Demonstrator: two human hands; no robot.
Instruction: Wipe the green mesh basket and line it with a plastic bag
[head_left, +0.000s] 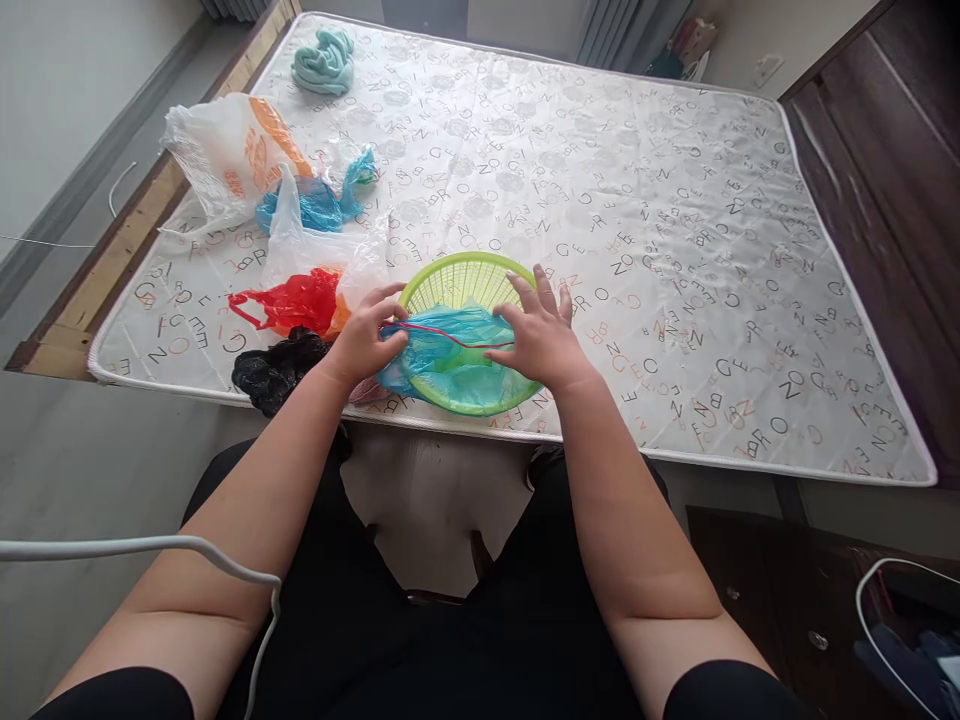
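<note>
A translucent blue plastic bag [450, 330] with a thin red string [459, 343] across it lies in and over the left side of a lime-green plastic basket [480, 262]. My left hand [367, 338] is at the basket's left rim, thumb and forefinger closed on the bag's edge by the string. On the other side, my right hand [545, 338] has its thumb and forefinger around the string's right end and the bag, while its other fingers spread over the basket's right rim. The string runs nearly straight between both hands.
Left of the basket lie a red plastic bag [304, 303], a black plastic bag [277, 370], a white bag [300, 245], a crumpled blue bag [319, 205] and a white-and-orange bag [232, 155]. A teal cloth [324, 62] rests far back on the mattress [600, 220]. A white cable [135, 546] crosses my left arm.
</note>
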